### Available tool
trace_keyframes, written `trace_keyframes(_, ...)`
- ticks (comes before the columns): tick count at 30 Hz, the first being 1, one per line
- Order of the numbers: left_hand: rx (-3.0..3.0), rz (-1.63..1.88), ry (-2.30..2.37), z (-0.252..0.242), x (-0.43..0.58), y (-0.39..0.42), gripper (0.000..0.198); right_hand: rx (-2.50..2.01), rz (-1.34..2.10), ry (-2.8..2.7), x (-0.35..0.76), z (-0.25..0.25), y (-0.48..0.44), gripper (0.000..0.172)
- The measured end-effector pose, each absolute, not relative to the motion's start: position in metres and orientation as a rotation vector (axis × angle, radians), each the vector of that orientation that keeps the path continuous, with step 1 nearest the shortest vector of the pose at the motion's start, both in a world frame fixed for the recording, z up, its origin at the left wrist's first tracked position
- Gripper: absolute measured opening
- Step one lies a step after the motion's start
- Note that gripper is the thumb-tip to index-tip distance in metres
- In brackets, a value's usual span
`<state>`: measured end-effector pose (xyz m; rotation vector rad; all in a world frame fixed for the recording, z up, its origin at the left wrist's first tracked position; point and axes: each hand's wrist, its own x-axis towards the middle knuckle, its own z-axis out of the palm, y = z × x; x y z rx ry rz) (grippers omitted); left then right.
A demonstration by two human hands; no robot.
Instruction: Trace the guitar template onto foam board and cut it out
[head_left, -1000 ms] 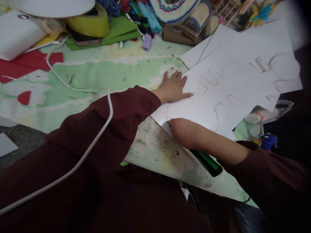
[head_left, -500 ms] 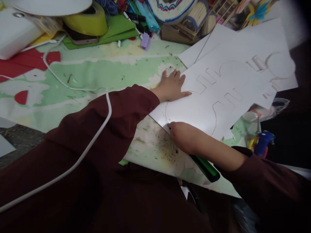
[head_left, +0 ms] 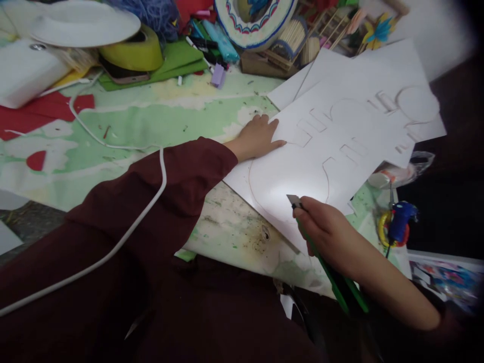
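Since half a second ago, the right hand (head_left: 327,229) has drawn back from the lower left edge of the white sheet (head_left: 287,171), and the blade (head_left: 292,199) of the green cutter (head_left: 333,282), mostly covered then, shows plainly. Right of the frame's centre, it points to the upper left over the sheet's lower part; whether its tip touches is hard to tell. Toward the lower right, the cutter's far end fades into shadow, and the right sleeve is nearly lost in the dark. Near the top left, the phone (head_left: 130,77) is partly covered by the tape (head_left: 132,52).

Closed around the cutter, the right hand has its fingers curled, some out of sight. Palm down across the sheet's left edge, the left hand (head_left: 258,135) lies flat, fingers close together, thumb apart.

Counted: one cutter, one phone, one roll of tape (yellow), one blue pinwheel-like flower (head_left: 379,31) at the upper right.
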<state>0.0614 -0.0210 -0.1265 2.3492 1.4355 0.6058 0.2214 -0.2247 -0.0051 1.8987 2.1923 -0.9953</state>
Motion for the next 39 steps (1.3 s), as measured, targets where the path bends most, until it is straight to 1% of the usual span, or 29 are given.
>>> trace_keyframes(2,2.369,0.582,1.396,-0.117,0.061,-0.02,0.077,2.042,-1.209,2.146,0.231,-0.007,-0.227,0.028)
trace_keyframes(5,2.466,0.559,1.263,-0.101,0.064,-0.005,0.077,2.039,-1.383,2.138,0.239,-0.018,-0.231,0.026)
trace_keyframes(10,2.674,0.422,0.933,-0.066,0.081,0.034,0.075,1.928,-1.274,2.287,0.234,-0.027,-0.229,0.026)
trace_keyframes(14,2.784,0.347,0.875,-0.052,0.1,0.045,0.069,1.899,-1.17,2.396,0.228,-0.027,-0.221,0.024)
trace_keyframes(16,2.85,0.353,0.97,-0.056,0.104,0.033,0.065,1.884,-1.154,2.419,0.227,-0.031,-0.216,0.022)
trace_keyframes(19,2.839,0.441,1.259,-0.073,0.096,0.001,0.06,1.86,-1.149,2.424,0.227,-0.04,-0.209,0.021)
trace_keyframes(21,2.765,0.424,1.375,-0.087,0.084,-0.023,0.063,1.819,-1.142,2.429,0.224,-0.044,-0.204,0.02)
trace_keyframes(24,2.705,0.29,1.357,-0.106,0.067,-0.046,0.067,1.744,-1.1,2.456,0.213,-0.047,-0.194,0.02)
trace_keyframes(26,2.704,0.263,1.341,-0.115,0.06,-0.051,0.067,1.712,-1.023,2.477,0.202,-0.047,-0.185,0.019)
trace_keyframes(32,2.745,0.342,1.343,-0.121,0.058,-0.048,0.067,1.589,-0.602,2.516,0.169,-0.051,-0.164,0.023)
trace_keyframes(39,2.729,0.398,1.334,-0.123,0.057,-0.05,0.065,1.422,-0.383,2.455,0.156,-0.057,-0.154,0.028)
